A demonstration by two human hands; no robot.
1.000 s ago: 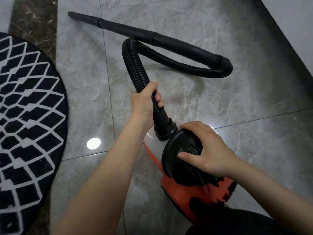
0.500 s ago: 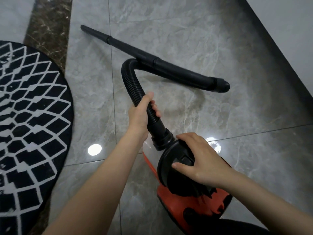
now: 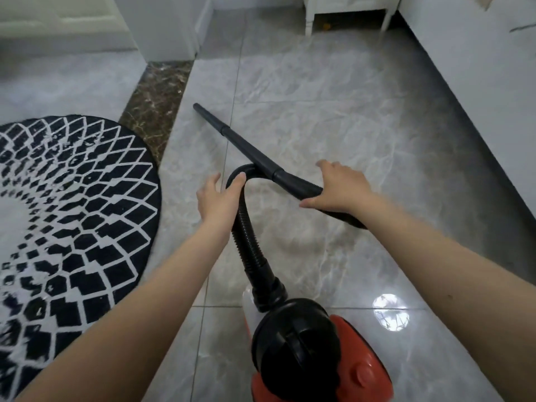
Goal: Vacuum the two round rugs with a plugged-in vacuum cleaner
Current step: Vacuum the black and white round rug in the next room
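Observation:
A red and black vacuum cleaner (image 3: 304,352) sits on the grey tile floor at the bottom centre. Its ribbed black hose (image 3: 249,242) rises from the front cap and bends back into a long black wand (image 3: 240,140) lying on the floor. My left hand (image 3: 219,195) is beside the hose bend, fingers relaxed, thumb touching the hose. My right hand (image 3: 336,187) lies over the wand's thick end, fingers stretched out, thumb on the near side. A round black-and-white patterned rug (image 3: 72,204) lies at the left. No second rug or plug shows.
A dark marble strip (image 3: 159,100) runs in the floor past the rug's far edge. A white door and wall corner (image 3: 162,27) stand at the back left, white furniture legs (image 3: 348,13) at the back, and a white wall (image 3: 478,82) along the right.
My left hand let go of the hose near its cuff and moved up to the bend. My right hand left the vacuum's front cap and reached the wand. The view tilted up.

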